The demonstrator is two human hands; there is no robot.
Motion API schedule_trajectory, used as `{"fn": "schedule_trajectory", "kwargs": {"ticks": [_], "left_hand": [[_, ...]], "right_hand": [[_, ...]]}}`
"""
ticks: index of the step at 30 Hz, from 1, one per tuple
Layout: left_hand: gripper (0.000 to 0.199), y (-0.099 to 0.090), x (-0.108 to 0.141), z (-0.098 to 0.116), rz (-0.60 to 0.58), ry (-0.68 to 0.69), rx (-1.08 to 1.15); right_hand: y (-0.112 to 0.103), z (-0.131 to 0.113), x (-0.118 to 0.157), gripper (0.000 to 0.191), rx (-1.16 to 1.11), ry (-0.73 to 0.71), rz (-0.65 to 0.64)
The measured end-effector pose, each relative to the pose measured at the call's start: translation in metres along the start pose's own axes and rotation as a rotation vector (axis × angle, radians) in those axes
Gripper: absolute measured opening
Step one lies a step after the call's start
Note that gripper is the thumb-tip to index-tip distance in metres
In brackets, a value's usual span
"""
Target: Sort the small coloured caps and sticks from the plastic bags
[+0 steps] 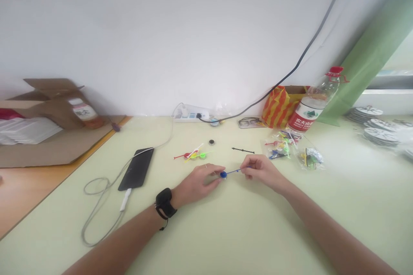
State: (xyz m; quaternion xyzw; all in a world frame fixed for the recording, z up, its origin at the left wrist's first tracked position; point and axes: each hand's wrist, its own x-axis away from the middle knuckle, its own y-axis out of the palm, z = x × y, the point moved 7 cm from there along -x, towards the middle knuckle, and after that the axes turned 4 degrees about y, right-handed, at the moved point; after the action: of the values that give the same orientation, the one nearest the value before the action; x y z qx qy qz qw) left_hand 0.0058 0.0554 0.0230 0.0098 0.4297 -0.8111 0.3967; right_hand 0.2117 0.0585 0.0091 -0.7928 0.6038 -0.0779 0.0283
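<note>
Head camera: the blue round piece (223, 175) sits mid-tabletop (193, 240), well apart from the left edge, gripped between thumb and fingers of the left hand (196, 184). Closed on the slim blue stick (238, 171), the right hand (263, 172) holds it toward the round piece; whether these 2 touch is unclear. Behind them lie a black arrow (243, 150), a small black disc (211, 142) and coloured pieces (193, 154). Clear bags (311, 159) hold more coloured parts, rightward. Left is a phone (137, 169); farther left, an open cardboard box (56, 101) holds white stacks (32, 130). A power strip (193, 113) lines the back edge.
</note>
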Motion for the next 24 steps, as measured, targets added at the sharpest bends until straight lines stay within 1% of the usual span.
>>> {"fn": "schedule_trajectory", "kwargs": {"ticks": [4,6,9,13,17,19,21,24], "left_hand": [[0.036,0.003,0.001,-0.006,-0.003,-0.039,0.144],[0.039,0.003,0.001,-0.008,0.006,-0.054,0.169],[0.035,0.001,0.0,-0.007,0.027,-0.042,0.097],[0.023,0.0,-0.002,-0.005,0.031,0.018,-0.006],[0.024,0.003,-0.003,-0.007,0.023,0.061,-0.028],[0.027,0.004,-0.003,-0.007,0.027,0.082,-0.054],[0.032,0.005,-0.003,-0.004,0.002,0.109,-0.103],[0.036,0.008,-0.003,0.002,-0.052,0.137,-0.205]], "right_hand": [[0.004,0.0,-0.001,0.018,-0.097,-0.033,-0.01],[0.009,0.004,-0.003,0.021,-0.113,-0.027,-0.011],[0.018,0.013,-0.007,0.025,-0.116,-0.021,-0.013],[0.026,0.022,-0.011,0.028,-0.095,-0.019,-0.024],[0.03,0.025,-0.011,0.022,0.003,-0.03,-0.024],[0.03,0.023,-0.01,0.016,0.088,-0.085,0.014],[0.028,0.019,-0.009,0.01,0.198,-0.181,0.086],[0.027,0.013,-0.006,0.015,0.331,-0.315,0.17]]}}
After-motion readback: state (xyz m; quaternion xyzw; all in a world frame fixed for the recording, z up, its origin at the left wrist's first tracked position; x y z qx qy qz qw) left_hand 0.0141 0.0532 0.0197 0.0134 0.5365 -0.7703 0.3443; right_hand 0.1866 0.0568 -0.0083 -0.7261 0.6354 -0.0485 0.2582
